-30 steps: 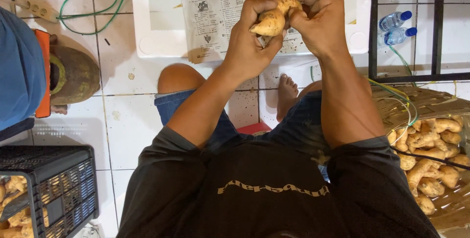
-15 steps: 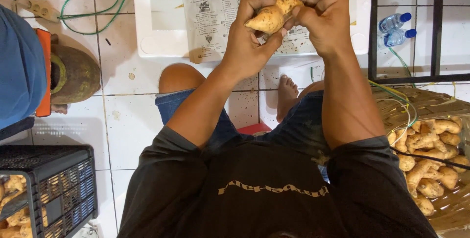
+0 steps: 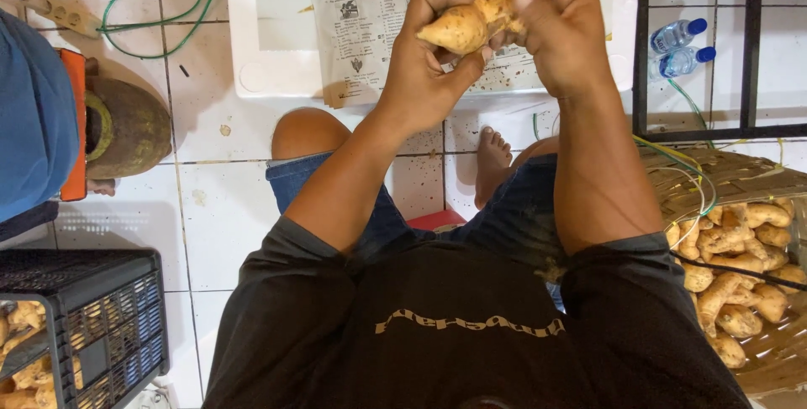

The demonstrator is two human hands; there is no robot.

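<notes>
Sitting at far left: black crate (image 3: 101, 325) holding pale roots.
Left hand (image 3: 429, 64): fingers curled tight round a ginger root (image 3: 471, 24), raised above the newspaper (image 3: 370, 14).
Right hand (image 3: 559, 26): fingertips pinching the root's right end.
Far right: basket (image 3: 756, 182) of ginger; two water bottles (image 3: 681, 47) behind.

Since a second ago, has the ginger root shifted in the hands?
Yes. The ginger root, held by both hands, has turned: its pale blunt end now points left over the newspaper, no longer down.

Bare tiles left; woven basket (image 3: 740, 178) blocks right.
</notes>
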